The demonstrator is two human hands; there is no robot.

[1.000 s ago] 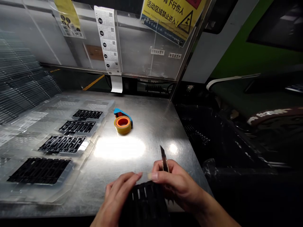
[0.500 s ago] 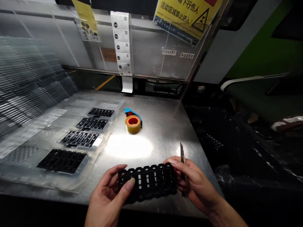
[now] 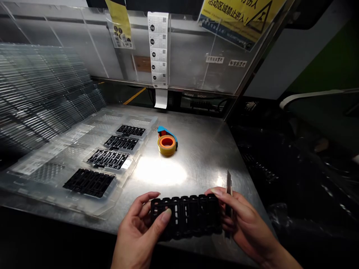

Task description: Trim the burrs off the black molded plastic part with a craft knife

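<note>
A black slotted plastic part (image 3: 193,216) is held up near the table's front edge, between both hands. My left hand (image 3: 143,228) grips its left end, thumb across the front face. At the right end, my right hand (image 3: 241,213) pinches the upper corner. That same hand also holds a utility knife (image 3: 229,183), its blade pointing up and away from me. Lower fingers of both hands are partly hidden behind the part. To the left, a clear plastic tray (image 3: 109,213) carries several similar black parts (image 3: 89,182) in its compartments.
A tape dispenser (image 3: 167,144) with a yellow roll lies on the metal table (image 3: 202,149). Stacked clear trays (image 3: 47,93) rise at the left. A label strip (image 3: 158,52) hangs from the transparent panel at the back. Dark plastic sheeting (image 3: 297,186) lies at the right.
The view has shifted, so the tray, tape dispenser and panel appear farther right. Both hands keep hold of the black part, whose tilt differs slightly; fewer slots show light through.
</note>
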